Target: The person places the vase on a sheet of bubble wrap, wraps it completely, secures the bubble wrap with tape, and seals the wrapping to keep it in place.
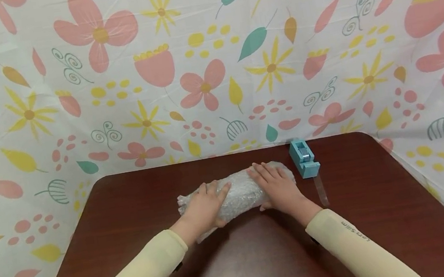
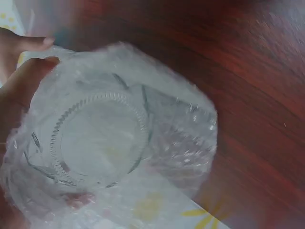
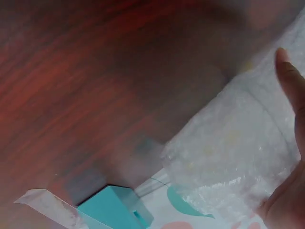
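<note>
A bundle of clear bubble wrap (image 1: 239,195) lies slantwise across the table, wrapped around a glass vessel. Through its end in the left wrist view, the round glass base (image 2: 102,138) with a ridged ring shows; the vessel's exact kind is hidden. My left hand (image 1: 203,209) grips the bundle's left part, fingers over the top and thumb on the near side. Around the right part my right hand (image 1: 278,188) holds on the same way, its thumb (image 3: 290,78) along the wrap.
A light blue tape dispenser (image 1: 304,161) stands just right of the bundle, near the table's far edge. From it a strip of clear tape (image 1: 321,190) trails toward me. Behind the dark wooden table (image 1: 369,212) hangs a flowered cloth (image 1: 200,42).
</note>
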Demonstrator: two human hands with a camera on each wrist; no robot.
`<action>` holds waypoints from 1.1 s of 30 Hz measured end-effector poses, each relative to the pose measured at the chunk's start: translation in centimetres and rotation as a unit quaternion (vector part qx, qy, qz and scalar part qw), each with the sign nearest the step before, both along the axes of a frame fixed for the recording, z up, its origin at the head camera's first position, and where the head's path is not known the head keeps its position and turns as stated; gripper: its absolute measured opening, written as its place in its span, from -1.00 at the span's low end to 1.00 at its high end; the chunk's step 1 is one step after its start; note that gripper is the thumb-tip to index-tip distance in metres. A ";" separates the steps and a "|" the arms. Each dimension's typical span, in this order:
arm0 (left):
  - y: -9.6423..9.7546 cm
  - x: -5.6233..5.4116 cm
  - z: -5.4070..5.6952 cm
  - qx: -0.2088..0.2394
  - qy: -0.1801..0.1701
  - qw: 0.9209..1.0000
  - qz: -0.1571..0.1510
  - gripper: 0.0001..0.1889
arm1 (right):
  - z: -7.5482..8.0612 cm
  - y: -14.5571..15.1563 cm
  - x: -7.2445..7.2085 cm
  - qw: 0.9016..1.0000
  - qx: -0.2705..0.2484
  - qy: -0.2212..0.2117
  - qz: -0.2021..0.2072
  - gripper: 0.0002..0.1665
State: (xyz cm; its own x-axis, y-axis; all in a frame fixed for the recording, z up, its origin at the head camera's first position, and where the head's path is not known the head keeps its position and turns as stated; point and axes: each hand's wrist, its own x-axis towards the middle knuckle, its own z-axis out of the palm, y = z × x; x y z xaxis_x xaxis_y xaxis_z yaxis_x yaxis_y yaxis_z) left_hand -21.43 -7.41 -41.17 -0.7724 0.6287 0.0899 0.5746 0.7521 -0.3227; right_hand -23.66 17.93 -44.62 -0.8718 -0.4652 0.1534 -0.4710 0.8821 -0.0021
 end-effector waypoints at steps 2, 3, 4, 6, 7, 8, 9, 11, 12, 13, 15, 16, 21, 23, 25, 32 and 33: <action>0.1 0.2 0.2 0.014 -0.026 1.000 0.009 0.06 | -0.2 0.0 0.2 1.000 -0.012 -0.001 -0.004 0.37; 0.2 0.3 0.2 0.022 -0.037 0.999 0.013 0.06 | -0.4 0.0 0.3 1.000 -0.017 -0.001 -0.007 0.38; 0.2 0.4 0.3 0.031 -0.048 0.998 0.018 0.06 | -0.4 -0.1 0.3 1.000 -0.022 0.000 -0.009 0.40; 0.4 0.7 0.3 0.052 -0.068 0.996 0.029 0.07 | -0.5 -0.2 0.4 1.000 -0.027 0.003 -0.013 0.41; 0.4 1.0 0.3 0.064 -0.076 0.995 0.033 0.07 | -0.6 -0.3 0.4 0.999 -0.029 0.005 -0.016 0.41; 0.5 1.2 0.3 0.075 -0.084 0.993 0.039 0.07 | -0.6 -0.4 0.4 0.999 -0.029 0.008 -0.020 0.41; 0.6 1.4 0.3 0.087 -0.091 0.991 0.046 0.07 | -0.7 -0.5 0.4 0.999 -0.028 0.011 -0.022 0.40; 0.8 1.8 0.2 0.114 -0.101 0.987 0.055 0.07 | -0.7 -0.6 0.4 0.999 -0.032 0.014 -0.028 0.38; 0.8 2.0 0.2 0.124 -0.104 0.985 0.061 0.07 | -0.8 -0.7 0.5 0.999 -0.036 0.015 -0.030 0.37; 0.9 2.1 0.2 0.135 -0.108 0.983 0.066 0.06 | -0.8 -0.7 0.5 0.999 -0.040 0.016 -0.031 0.35; 0.9 2.4 0.1 0.154 -0.115 0.979 0.074 0.05 | -0.9 -0.8 0.5 0.998 -0.049 0.018 -0.032 0.32; 1.0 2.5 0.1 0.161 -0.117 0.977 0.078 0.05 | -1.0 -0.9 0.6 0.998 -0.052 0.019 -0.033 0.30; 1.1 2.9 0.0 0.169 -0.121 0.973 0.104 0.02 | -1.1 -1.5 0.5 0.997 -0.056 0.027 -0.043 0.17; 1.2 2.9 0.1 0.172 -0.125 0.970 0.115 0.01 | -1.2 -1.7 0.3 0.997 -0.061 0.024 -0.047 0.12; 1.3 2.9 0.1 0.179 -0.132 0.967 0.125 0.01 | -1.3 -2.0 0.0 0.996 -0.066 0.019 -0.050 0.08; 1.6 3.0 0.1 0.210 -0.146 0.955 0.152 0.00 | -0.8 -2.7 -0.8 0.996 -0.075 -0.013 -0.046 -0.03; 1.7 3.1 0.2 0.214 -0.152 0.952 0.156 0.00 | -0.7 -2.7 -0.8 0.996 -0.074 -0.021 -0.043 -0.02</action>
